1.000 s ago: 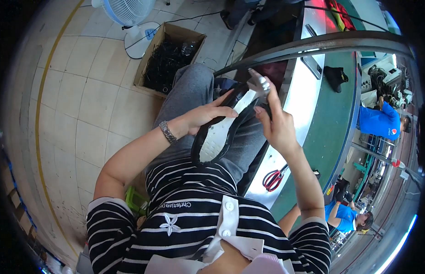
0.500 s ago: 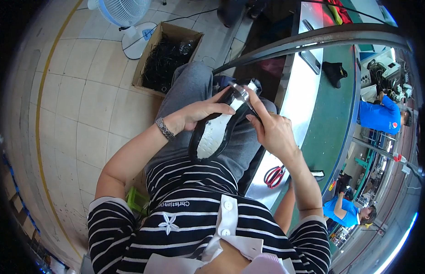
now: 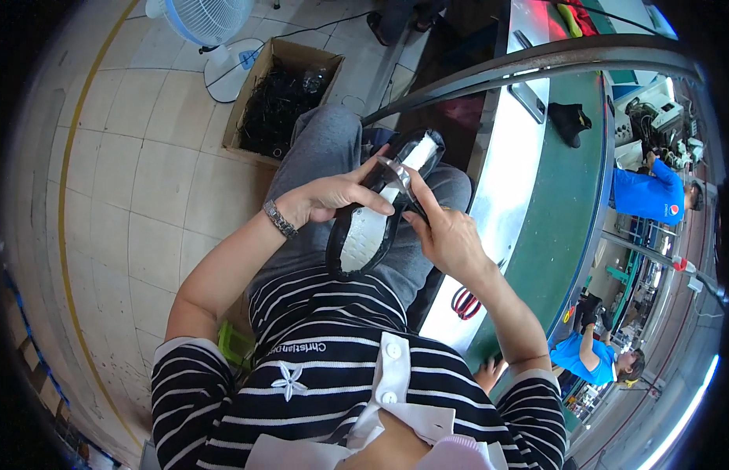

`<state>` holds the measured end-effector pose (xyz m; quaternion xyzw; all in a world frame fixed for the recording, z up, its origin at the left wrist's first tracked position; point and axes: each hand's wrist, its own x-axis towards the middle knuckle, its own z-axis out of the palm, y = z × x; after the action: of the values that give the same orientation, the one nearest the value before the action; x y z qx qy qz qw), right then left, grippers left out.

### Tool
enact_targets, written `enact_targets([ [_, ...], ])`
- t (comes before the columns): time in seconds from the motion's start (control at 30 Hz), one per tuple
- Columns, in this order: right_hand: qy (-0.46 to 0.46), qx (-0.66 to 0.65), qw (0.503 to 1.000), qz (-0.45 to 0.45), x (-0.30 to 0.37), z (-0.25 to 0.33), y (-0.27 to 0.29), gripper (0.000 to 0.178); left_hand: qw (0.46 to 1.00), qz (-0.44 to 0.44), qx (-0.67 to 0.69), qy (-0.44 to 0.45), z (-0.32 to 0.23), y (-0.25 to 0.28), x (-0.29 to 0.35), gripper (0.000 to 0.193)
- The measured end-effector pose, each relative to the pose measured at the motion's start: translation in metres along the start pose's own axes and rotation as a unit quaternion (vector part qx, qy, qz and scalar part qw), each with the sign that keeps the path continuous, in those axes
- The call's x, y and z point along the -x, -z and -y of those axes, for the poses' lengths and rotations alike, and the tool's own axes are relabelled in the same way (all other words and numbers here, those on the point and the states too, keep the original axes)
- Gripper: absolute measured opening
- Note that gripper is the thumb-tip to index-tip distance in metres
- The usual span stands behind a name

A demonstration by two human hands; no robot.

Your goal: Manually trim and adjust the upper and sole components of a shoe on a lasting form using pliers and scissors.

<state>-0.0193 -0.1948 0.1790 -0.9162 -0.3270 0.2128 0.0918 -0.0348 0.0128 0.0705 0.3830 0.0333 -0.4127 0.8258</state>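
A black shoe upper [image 3: 360,244] with a white underside lies bottom up across my lap. My left hand [image 3: 341,196], with a bracelet on the wrist, grips its left side, the thumb over the white bottom. In my right hand [image 3: 451,239] is a hammer [image 3: 399,178] with a shiny metal head and a dark handle. The index finger stretches along the hammer toward its head, which is at the shoe's middle near my left fingers. My fingers partly hide the handle and the shoe's edge.
To my right stands a workbench [image 3: 564,204] with a metal edge, red-handled scissors [image 3: 466,303], a phone [image 3: 527,102] and another black shoe piece [image 3: 569,124]. Another person's hand [image 3: 490,374] is at its near end. A carton [image 3: 247,117] and a fan [image 3: 208,19] stand ahead left.
The hammer and my right hand have shifted toward me and slightly left along the shoe. The other person's hand has drawn back, and the small black-and-white piece on the bench is out of sight.
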Motion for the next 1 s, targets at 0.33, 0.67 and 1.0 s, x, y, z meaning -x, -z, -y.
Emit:
enact_targets([
  [0.33,-0.047,0.005,0.998,0.035,0.006,-0.002,-0.006,0.068,0.995,-0.012,0.039,-0.086,0.03,-0.008,0.005,0.11],
  [0.67,0.059,0.129,0.988,0.062,0.042,0.025,0.013,0.076,0.952,0.015,0.273,-0.138,0.072,-0.027,0.01,0.063],
  [1.0,0.058,0.053,0.996,0.043,0.047,-0.001,-0.019,0.073,0.974,-0.069,0.166,-0.138,0.065,-0.039,0.011,0.081],
])
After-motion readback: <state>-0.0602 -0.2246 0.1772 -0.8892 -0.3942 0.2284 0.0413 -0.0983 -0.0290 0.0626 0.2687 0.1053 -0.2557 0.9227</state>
